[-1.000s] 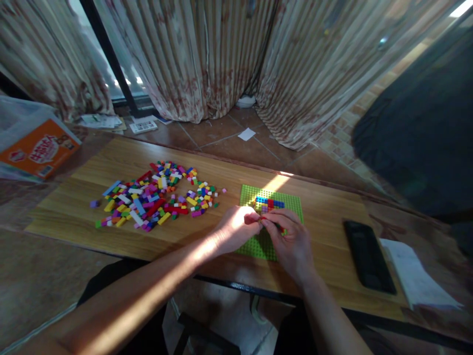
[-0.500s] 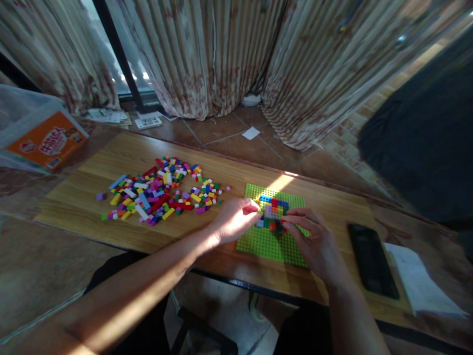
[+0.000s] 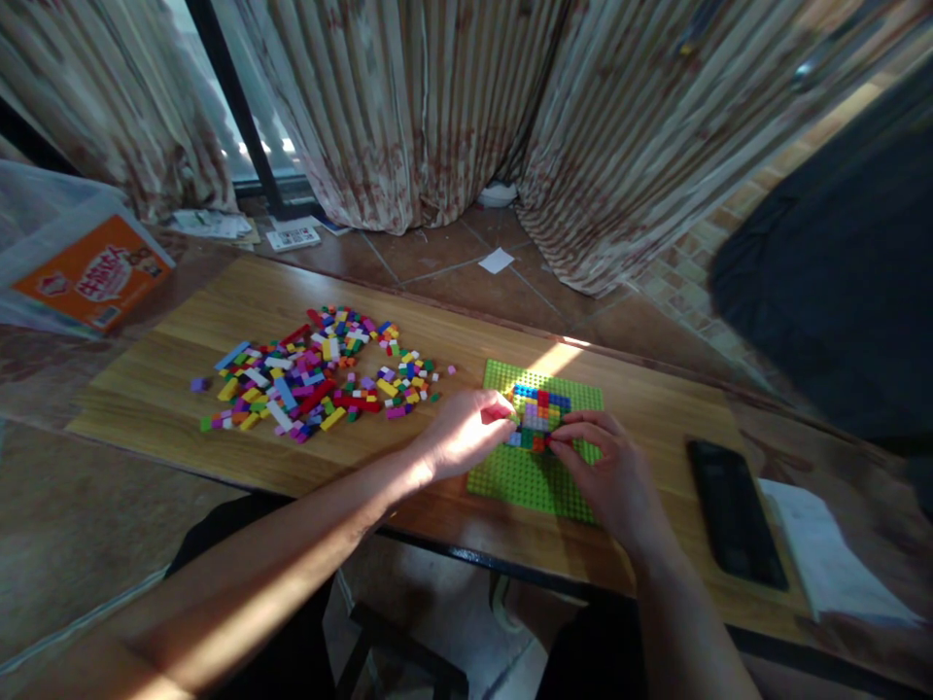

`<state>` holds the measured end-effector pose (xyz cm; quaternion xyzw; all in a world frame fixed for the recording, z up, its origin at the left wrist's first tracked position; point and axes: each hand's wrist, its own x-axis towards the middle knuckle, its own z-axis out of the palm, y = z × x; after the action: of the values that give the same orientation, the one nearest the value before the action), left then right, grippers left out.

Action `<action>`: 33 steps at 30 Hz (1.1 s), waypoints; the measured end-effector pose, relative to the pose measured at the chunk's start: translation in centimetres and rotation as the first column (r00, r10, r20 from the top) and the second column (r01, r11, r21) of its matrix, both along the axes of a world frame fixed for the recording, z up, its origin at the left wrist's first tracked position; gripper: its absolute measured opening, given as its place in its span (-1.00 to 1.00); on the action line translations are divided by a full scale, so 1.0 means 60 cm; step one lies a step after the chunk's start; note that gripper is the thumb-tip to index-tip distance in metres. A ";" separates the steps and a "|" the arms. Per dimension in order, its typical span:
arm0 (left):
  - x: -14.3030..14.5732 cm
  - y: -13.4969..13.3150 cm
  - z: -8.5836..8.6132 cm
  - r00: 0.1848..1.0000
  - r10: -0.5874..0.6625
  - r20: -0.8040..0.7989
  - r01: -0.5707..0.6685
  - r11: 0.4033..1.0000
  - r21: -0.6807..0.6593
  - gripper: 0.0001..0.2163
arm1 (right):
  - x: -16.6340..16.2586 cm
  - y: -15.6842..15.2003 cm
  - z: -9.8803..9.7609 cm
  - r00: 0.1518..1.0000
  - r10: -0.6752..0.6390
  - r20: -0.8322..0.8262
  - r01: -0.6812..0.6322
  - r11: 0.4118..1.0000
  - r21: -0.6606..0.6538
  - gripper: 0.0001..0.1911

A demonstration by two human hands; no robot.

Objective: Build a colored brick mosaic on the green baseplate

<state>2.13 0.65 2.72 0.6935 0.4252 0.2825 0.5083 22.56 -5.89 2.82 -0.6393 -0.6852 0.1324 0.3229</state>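
A green studded baseplate (image 3: 535, 486) lies on the wooden table, carrying a patch of small building bricks (image 3: 537, 416) in blue, red, grey, purple, yellow, orange and green. At the left edge of this patch, the thumb and forefinger of my left hand (image 3: 466, 433) are closed together; what is between them is too small to make out. My right hand (image 3: 608, 467) pinches a small red brick (image 3: 552, 440) at the lower right corner of the patch. Its fingers partly cover the bricks there.
A heap of loose coloured bricks (image 3: 306, 374) spreads over the left of the wooden table (image 3: 175, 321). A black phone (image 3: 733, 510) and white paper (image 3: 831, 554) lie at the right. A clear plastic box (image 3: 80, 253) with an orange label stands beyond the left end.
My right hand has shifted slightly left with the red brick, to the lower right corner of the patch. My left hand has stayed almost still.
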 end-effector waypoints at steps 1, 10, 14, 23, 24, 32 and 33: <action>0.000 0.000 0.001 1.000 -0.004 -0.002 0.004 1.000 -0.003 -0.87 | 0.000 0.000 0.000 1.000 -0.009 -0.019 0.009 1.000 -0.008 -0.88; 0.000 0.000 0.002 1.000 -0.013 -0.008 0.013 1.000 -0.011 -0.86 | 0.013 0.001 -0.011 0.985 -0.095 -0.146 0.085 0.994 -0.076 -0.86; 0.000 0.002 0.002 1.000 -0.015 -0.017 0.015 1.000 -0.009 -0.87 | 0.011 0.004 -0.016 0.978 -0.120 -0.172 0.108 0.991 -0.082 -0.85; 0.000 0.002 0.001 0.999 -0.031 -0.038 0.031 1.000 -0.003 -0.83 | 0.007 0.006 -0.018 0.968 -0.149 -0.203 0.132 0.987 -0.095 -0.83; 0.000 0.002 0.000 0.999 -0.032 -0.039 0.032 0.999 0.000 -0.82 | 0.006 0.006 -0.018 0.966 -0.148 -0.211 0.129 0.987 -0.098 -0.83; 0.001 -0.002 0.006 0.999 -0.043 -0.033 0.043 0.999 -0.009 -0.82 | 0.003 0.009 -0.014 0.970 -0.133 -0.202 0.123 0.990 -0.063 -0.85; 0.001 -0.002 0.006 0.998 -0.043 -0.034 0.043 0.999 -0.011 -0.83 | 0.003 0.009 -0.013 0.973 -0.127 -0.194 0.119 0.991 -0.055 -0.84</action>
<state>2.22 0.53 3.09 0.7046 0.4201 0.2574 0.5107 22.74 -5.34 2.02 -0.6711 -0.6060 0.1894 0.3827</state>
